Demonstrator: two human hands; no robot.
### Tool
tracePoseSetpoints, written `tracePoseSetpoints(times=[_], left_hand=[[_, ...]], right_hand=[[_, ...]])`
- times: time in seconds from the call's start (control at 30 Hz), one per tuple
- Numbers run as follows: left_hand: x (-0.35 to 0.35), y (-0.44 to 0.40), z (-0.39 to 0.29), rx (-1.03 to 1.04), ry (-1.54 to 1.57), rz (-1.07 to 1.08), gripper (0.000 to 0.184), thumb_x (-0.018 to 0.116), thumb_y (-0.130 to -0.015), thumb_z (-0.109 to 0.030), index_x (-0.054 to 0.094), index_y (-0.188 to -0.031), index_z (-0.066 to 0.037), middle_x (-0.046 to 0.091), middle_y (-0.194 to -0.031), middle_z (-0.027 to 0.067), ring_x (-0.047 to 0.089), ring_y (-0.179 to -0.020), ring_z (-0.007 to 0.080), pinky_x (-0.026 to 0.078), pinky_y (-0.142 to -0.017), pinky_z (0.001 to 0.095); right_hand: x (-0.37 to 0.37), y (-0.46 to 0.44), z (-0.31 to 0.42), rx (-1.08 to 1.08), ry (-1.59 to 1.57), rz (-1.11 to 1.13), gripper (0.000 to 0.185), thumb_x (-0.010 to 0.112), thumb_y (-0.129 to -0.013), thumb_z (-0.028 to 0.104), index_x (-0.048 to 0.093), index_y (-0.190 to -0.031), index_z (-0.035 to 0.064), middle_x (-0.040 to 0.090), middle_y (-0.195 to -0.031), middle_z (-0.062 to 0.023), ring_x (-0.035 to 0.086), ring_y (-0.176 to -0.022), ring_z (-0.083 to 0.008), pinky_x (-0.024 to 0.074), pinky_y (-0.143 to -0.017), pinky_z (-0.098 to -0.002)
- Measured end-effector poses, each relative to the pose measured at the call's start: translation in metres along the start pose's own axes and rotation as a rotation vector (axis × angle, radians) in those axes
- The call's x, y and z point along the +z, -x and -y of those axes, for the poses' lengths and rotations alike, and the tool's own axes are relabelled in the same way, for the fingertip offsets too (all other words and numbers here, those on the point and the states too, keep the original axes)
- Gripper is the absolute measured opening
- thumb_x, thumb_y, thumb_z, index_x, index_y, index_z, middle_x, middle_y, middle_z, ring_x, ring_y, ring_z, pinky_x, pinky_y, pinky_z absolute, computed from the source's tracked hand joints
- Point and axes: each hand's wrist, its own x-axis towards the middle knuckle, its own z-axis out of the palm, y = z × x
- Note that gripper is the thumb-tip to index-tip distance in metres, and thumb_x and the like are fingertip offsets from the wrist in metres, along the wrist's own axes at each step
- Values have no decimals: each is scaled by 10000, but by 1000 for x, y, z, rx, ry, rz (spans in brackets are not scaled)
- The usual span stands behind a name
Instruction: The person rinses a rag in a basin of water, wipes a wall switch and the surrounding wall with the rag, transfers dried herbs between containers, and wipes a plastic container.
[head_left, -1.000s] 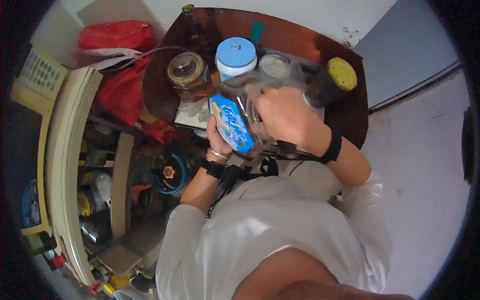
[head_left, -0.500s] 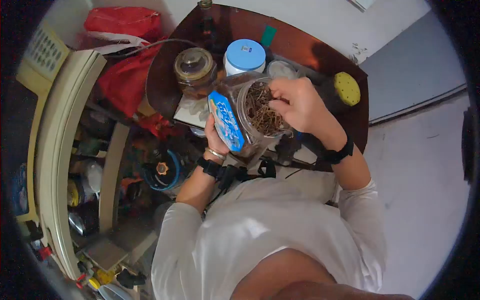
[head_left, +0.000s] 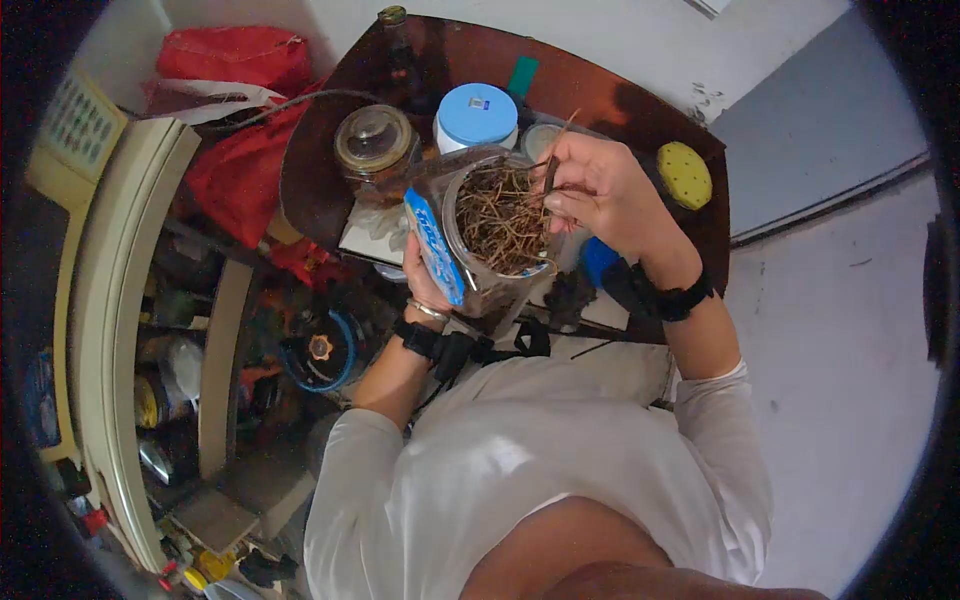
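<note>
A clear plastic jar [head_left: 490,293] with a blue label [head_left: 433,248] is tilted, its wide mouth facing me. Brown dried stems [head_left: 497,222] fill it up to the opening. My left hand [head_left: 424,275] holds the jar from the left side, fingers partly hidden behind the label. At the right rim of the mouth, my right hand [head_left: 588,190] pinches a few thin stems between thumb and fingers; some stick up above the hand.
On the dark red table [head_left: 620,85] stand a lidded glass jar [head_left: 374,142], a blue-lidded white tub [head_left: 477,118], a dark bottle [head_left: 397,50] and a yellow dotted lid [head_left: 685,175]. Red bags [head_left: 235,60] and a cluttered shelf [head_left: 225,370] are at left.
My right hand has come from over the jar mouth to its right rim and now shows stems between its fingers. The jar has shifted slightly left, its mouth more exposed.
</note>
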Motion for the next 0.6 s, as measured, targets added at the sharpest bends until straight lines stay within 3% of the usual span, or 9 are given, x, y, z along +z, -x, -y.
tracePoseSetpoints(times=[0.2, 0.27, 0.6], left_hand=[[2, 3, 0, -56, 14, 50, 639, 454, -808, -572, 502, -1207, -76, 543, -1189, 112, 515, -1066, 288, 393, -939, 429], [6, 4, 0, -54, 6, 42, 641, 451, -810, -571, 498, -1212, -73, 535, -1200, 115, 508, -1075, 296, 384, -947, 434], [6, 10, -4, -37, -36, 17, 656, 440, -810, -577, 485, -1230, -74, 519, -1222, 112, 493, -1092, 296, 375, -954, 439]], right_hand=[[-4, 1, -5, -41, -74, 13, 165, 546, -766, -34, 525, -927, -9, 596, -728, -48, 572, -577, -90, 438, -519, -193], [-5, 0, -10, -89, -102, 2, 114, 584, -758, -22, 526, -855, -4, 585, -666, -50, 583, -554, -111, 468, -500, -216], [0, 10, -3, -40, -206, -16, 113, 620, -749, -10, 552, -839, -1, 595, -674, -58, 582, -546, -103, 448, -480, -202]])
